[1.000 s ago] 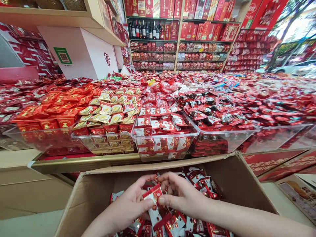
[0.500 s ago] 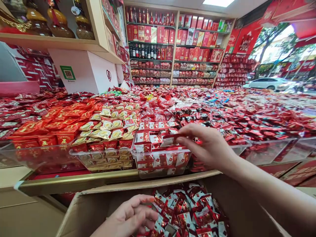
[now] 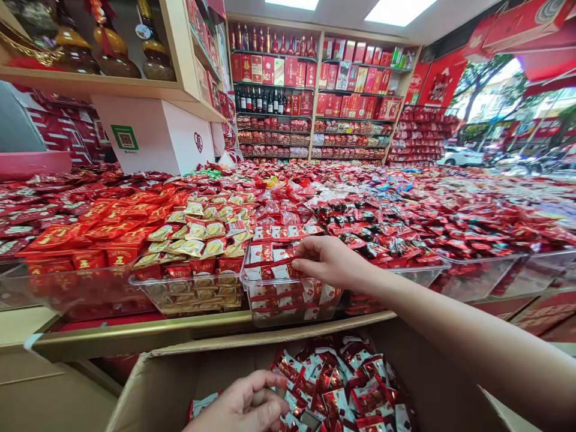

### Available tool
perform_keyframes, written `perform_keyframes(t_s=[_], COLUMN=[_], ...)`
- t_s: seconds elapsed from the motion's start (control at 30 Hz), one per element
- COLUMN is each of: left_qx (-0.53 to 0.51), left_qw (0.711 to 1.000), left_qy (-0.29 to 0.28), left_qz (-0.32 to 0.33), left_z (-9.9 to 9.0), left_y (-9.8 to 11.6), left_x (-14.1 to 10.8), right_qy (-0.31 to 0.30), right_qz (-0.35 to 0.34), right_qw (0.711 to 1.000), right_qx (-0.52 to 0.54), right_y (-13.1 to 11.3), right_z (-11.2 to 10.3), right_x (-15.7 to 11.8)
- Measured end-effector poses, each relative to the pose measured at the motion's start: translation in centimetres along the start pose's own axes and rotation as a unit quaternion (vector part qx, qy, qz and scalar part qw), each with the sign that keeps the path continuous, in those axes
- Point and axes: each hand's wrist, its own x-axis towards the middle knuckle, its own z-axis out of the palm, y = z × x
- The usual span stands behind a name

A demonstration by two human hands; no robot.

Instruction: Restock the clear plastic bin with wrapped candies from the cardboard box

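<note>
My right hand (image 3: 326,259) pinches the edge of a red-and-white candy packet (image 3: 282,270) at the front of a clear plastic bin (image 3: 294,318). Matching packets stand in rows inside this bin. Lower down, my left hand (image 3: 243,403) hovers over the near-left part of a cardboard box (image 3: 216,354), its fingers loosely curled and apart, with nothing seen in them. Loose red-and-white packets (image 3: 335,390) lie heaped in the box, right of that hand.
Left of the bin sit gold durian packets (image 3: 202,240) and orange-red packets (image 3: 96,231). Dark red sweets (image 3: 378,225) spread to the right. A gold-edged counter (image 3: 148,336) runs behind the box. Shelves (image 3: 317,90) with bottles and red boxes line the back.
My right hand has moved left with the packet, which now sits lower, at the bin's front row. My left hand has shifted slightly right and down, its fingers more curled.
</note>
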Motion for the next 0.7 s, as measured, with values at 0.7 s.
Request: perform_keyframes(t_s=[0.7], left_qx=[0.461], left_qw=[0.881], left_qy=[0.094], left_qz=[-0.046], left_z=[-1.8], left_y=[-0.8], left_x=[0.5], right_qy=[-0.428], right_qz=[-0.007], right_qw=[0.899], right_qx=[-0.098], right_y=[3.8], right_z=[3.5], right_x=[-10.3])
